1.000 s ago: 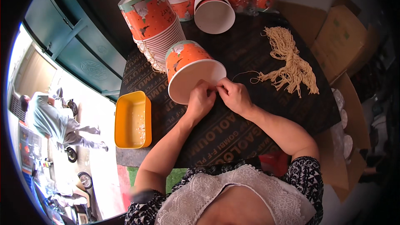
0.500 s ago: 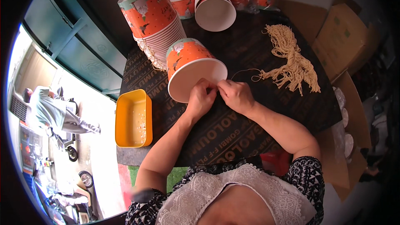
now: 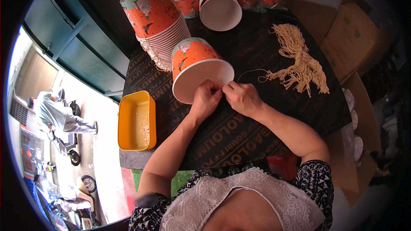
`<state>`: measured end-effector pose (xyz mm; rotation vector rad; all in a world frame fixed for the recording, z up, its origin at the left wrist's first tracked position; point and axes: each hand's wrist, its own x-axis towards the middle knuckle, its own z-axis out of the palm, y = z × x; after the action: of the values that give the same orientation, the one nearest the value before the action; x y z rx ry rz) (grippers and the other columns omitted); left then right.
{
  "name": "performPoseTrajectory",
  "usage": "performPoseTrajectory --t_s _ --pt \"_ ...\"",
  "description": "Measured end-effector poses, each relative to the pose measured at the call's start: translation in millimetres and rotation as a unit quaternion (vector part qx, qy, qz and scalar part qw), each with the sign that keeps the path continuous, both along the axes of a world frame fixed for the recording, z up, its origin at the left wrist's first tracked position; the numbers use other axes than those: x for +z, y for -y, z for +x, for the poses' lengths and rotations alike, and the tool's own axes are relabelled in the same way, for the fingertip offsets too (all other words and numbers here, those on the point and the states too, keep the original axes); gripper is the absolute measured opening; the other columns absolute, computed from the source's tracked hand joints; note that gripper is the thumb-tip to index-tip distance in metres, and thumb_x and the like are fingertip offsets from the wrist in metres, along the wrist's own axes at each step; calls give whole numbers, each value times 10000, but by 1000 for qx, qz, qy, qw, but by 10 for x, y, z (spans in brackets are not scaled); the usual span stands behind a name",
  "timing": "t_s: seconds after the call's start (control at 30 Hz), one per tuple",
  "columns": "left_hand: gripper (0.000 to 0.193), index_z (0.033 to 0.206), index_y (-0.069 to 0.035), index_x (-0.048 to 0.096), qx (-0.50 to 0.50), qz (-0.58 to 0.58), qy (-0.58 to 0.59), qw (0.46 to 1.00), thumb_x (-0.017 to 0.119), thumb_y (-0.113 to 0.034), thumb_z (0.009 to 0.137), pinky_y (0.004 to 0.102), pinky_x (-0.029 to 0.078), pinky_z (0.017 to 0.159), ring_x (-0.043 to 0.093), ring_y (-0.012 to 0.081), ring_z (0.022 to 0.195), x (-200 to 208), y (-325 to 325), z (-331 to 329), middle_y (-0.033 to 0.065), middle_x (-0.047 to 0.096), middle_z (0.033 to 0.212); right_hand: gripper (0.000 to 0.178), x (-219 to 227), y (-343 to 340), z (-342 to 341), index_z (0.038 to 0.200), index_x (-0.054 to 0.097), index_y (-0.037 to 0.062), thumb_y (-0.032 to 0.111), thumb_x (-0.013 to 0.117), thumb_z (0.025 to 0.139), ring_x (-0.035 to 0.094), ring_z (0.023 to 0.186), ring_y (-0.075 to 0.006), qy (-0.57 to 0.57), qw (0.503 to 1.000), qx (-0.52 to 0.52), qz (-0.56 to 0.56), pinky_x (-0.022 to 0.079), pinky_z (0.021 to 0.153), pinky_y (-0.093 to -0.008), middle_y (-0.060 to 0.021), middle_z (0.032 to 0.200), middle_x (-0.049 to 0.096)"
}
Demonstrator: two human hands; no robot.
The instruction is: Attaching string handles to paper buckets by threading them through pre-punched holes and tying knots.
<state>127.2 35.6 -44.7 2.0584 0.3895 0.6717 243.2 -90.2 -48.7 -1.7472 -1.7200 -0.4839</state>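
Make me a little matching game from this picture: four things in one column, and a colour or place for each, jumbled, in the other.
Things:
1. Plastic box
2. String bundle
3. Bucket at the hands
4. Left hand

Descriptions:
A. Orange outside, white inside
B. Bent, close to the bucket's rim
C. Yellow, with small white bits inside
D. Pale, on the right of the table

Pairs: 1-C, 2-D, 3-A, 4-B
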Motion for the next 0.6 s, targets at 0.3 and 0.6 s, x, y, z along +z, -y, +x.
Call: performPoseTrajectory --t_s 0.3,0.6 --pt "108 879 42 626 -14 32 9 999 634 -7 783 282 496 701 620 179 771 -120 -33 9 118 631 835 41 -45 -37 -27 821 559 48 58 598 812 635 668 -355 -151 988 -4 19 513 556 -434 -151 777 627" --pt "90 856 29 632 -3 65 -3 998 658 -9 779 307 496 707 621 213 766 -54 -31 -7 128 630 830 81 -49 -66 42 877 626 44 99 579 840 646 768 -373 -311 948 -26 -59 515 640 -447 -175 811 662"
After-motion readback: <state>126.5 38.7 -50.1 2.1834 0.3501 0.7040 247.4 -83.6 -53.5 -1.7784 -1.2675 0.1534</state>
